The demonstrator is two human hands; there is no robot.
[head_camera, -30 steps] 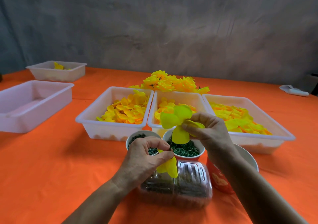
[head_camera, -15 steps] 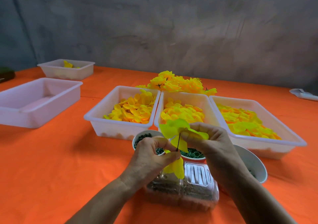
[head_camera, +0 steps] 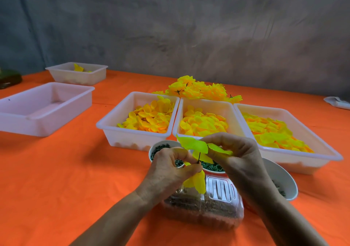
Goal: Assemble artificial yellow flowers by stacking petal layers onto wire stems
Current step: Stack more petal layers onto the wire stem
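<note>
Left hand (head_camera: 170,170) pinches the thin dark wire stem (head_camera: 198,157) upright, steadying it so the right hand (head_camera: 236,155), gripping a yellow-green fabric petal layer (head_camera: 193,144), can thread it down

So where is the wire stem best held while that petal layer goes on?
Low on the stem, just under its bare upright tip, pinched from the left as the left hand does. That probably leaves the tip free for the petal layer, which the right hand holds above it.
</note>
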